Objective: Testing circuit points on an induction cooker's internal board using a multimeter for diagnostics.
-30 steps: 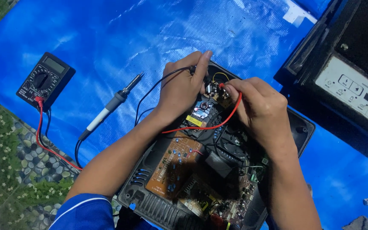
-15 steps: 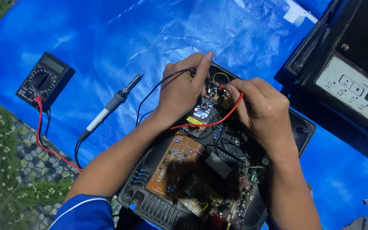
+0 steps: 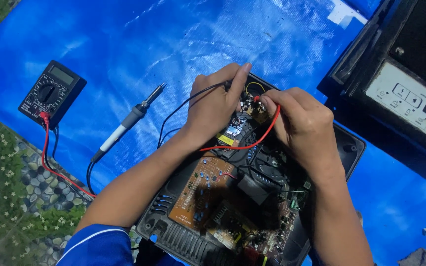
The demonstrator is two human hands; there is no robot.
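Note:
An opened black appliance base point(image 3: 350, 148) lies on a blue tarp, its brown circuit board point(image 3: 200, 189) and wiring exposed. My left hand point(image 3: 215, 106) grips the black test probe, its tip down on a small board at the far end of the case. My right hand point(image 3: 301, 123) pinches the red test probe point(image 3: 256, 98) on the same small board, right beside the left fingers. The red lead point(image 3: 245, 145) loops across the case. Both leads run left to a black multimeter point(image 3: 50, 93) on the tarp.
A soldering iron point(image 3: 129, 120) with a white handle lies on the blue tarp point(image 3: 124, 49) between the multimeter and the case. The appliance's black top with a grey button panel point(image 3: 410, 101) rests at the upper right. Pebbled ground with small plants borders the lower left.
Both hands stay on the small board; the probe tips have shifted only very slightly. Nothing else has moved.

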